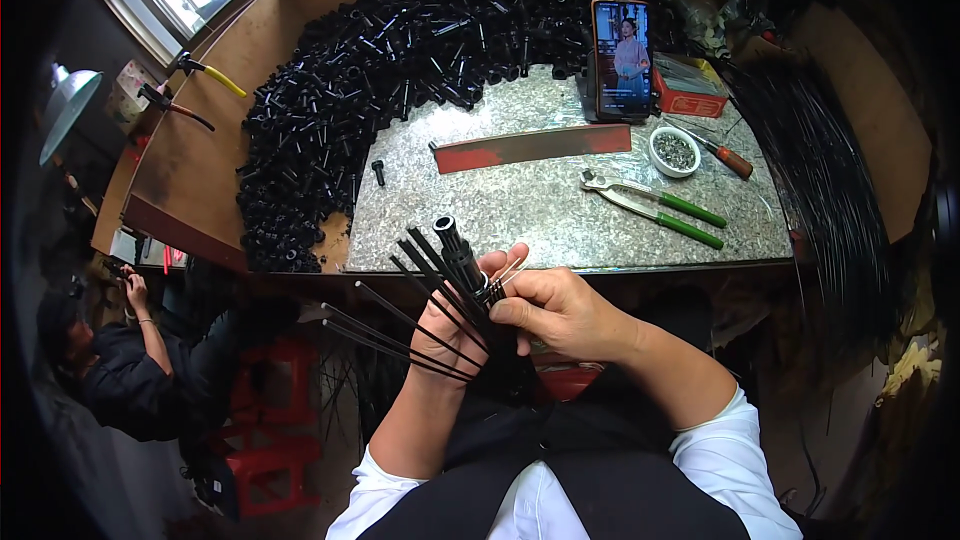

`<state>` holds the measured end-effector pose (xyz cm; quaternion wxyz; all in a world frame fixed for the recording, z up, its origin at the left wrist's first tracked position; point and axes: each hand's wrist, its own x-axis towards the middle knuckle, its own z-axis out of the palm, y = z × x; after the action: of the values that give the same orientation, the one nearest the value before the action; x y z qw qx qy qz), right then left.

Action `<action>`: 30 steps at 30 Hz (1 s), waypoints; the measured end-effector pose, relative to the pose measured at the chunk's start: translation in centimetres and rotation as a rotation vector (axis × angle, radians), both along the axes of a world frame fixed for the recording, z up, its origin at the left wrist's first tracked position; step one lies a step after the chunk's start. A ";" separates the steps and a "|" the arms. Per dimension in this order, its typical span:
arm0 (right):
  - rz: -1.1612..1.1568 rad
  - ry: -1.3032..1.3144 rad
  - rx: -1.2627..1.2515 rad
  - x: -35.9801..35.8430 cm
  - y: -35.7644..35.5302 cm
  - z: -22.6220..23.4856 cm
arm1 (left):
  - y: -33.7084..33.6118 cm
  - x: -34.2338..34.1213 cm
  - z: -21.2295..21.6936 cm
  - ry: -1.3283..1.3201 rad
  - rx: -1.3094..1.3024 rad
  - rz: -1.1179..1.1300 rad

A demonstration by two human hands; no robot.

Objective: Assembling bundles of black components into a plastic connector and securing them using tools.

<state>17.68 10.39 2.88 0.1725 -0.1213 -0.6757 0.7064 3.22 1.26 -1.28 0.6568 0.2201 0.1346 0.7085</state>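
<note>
In front of my chest, just off the table's near edge, I hold a black plastic umbrella runner (459, 252), tilted with its open tube end up. My left hand (436, 333) is closed around it from the left. Several thin black umbrella ribs (408, 328) fan out past that hand to the upper left. My right hand (568, 312) is closed in a pinch at the runner's right side, where a thin pale wire (513, 271) sticks up between the two hands. My fingers partly hide where ribs, wire and runner meet.
Behind lies a big heap of black runners (400, 50). On the speckled tabletop (400, 225) are green-handled pincers (690, 223), a flat reddish bar (535, 148), a white bowl of metal bits (675, 152), a screwdriver (735, 162) and an upright phone (622, 60). Long black ribs (825, 160) lie right. Another person (130, 360) sits left.
</note>
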 end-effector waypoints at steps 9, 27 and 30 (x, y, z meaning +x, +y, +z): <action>0.098 -0.036 -0.150 -0.1 0.5 -0.4 | 0.0 0.0 0.8 0.094 -0.018 -0.019; -0.359 0.330 0.578 -5.6 -2.9 0.1 | -2.8 -1.4 5.2 0.777 -0.127 0.790; -0.333 0.382 0.569 -6.3 -3.0 -0.7 | -3.4 -3.0 5.3 0.759 -0.169 0.704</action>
<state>11.40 7.42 2.18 0.4345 -0.0426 -0.7716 0.4626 0.20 -2.16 4.03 0.2993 0.3490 0.4855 0.7435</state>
